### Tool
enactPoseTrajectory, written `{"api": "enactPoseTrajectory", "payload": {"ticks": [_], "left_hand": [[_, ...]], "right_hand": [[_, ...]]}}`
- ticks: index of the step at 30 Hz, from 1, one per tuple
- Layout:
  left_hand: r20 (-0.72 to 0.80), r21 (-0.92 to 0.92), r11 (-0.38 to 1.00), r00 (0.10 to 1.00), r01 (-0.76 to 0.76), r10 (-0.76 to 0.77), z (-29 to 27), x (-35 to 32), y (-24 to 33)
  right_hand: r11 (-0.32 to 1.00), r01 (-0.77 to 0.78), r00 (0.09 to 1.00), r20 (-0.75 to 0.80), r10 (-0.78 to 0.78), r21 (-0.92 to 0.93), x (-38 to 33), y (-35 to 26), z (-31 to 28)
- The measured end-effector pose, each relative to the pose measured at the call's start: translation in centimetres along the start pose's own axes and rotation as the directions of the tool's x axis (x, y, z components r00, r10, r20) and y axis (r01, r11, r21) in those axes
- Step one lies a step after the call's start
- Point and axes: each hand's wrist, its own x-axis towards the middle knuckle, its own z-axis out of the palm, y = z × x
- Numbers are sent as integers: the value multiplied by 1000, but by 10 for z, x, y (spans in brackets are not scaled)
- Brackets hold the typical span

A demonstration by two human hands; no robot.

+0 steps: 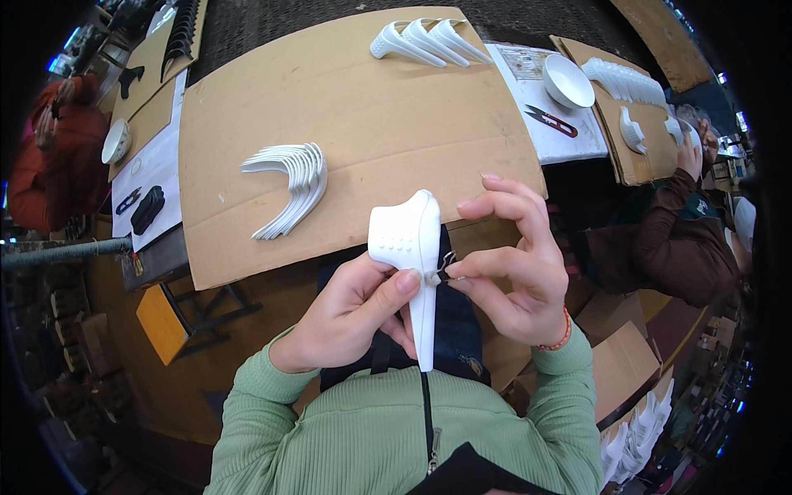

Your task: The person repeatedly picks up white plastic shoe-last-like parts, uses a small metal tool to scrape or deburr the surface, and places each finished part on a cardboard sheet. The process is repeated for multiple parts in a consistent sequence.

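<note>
Here, by the near edge of the cardboard point(355, 115), the part point(414, 241) is clamped in the left hand point(351, 304); the wiry bit point(445, 268), pinched by the right hand point(530, 268), is best guided lightly.

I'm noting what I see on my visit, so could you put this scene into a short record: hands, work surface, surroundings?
Left hand: grips a white piece, wide end away from the person, narrow end toward them
Right hand: thumb and index finger pinch a small dark item at the piece's right edge; too small to identify
On the cardboard: nested white stack, left; three white pieces, far edge
Right of it: white bowl, snips
Nearby: people on both sides
</note>
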Motion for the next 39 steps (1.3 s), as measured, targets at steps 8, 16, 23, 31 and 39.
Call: {"api": "enactPoseTrajectory", "payload": {"ticks": [8, 16, 23, 31, 39], "left_hand": [[-16, -34, 999, 999, -30, 30, -1, 1, -1], [-49, -25, 998, 997, -55, 53, 1, 2, -2], [-73, -21, 997, 995, -72, 71, 2, 2, 0], [-81, -17, 997, 994, -79, 78, 1, 3, 1], [-110, 21, 997, 991, -69, 71, 1, 2, 4]], "right_hand": [[1000, -10, 999, -43, 11, 28, -3, -5, 3], [1000, -11, 999, 30, 10, 28, -7, -8, 1], [1000, -14, 997, 74, 12, 27, -10, -11, 0], [1000, 6, 996, 93, -7, 15, -13, -14, 1], [997, 68, 991, 115, -65, -20, -15, -16, 2]]}}
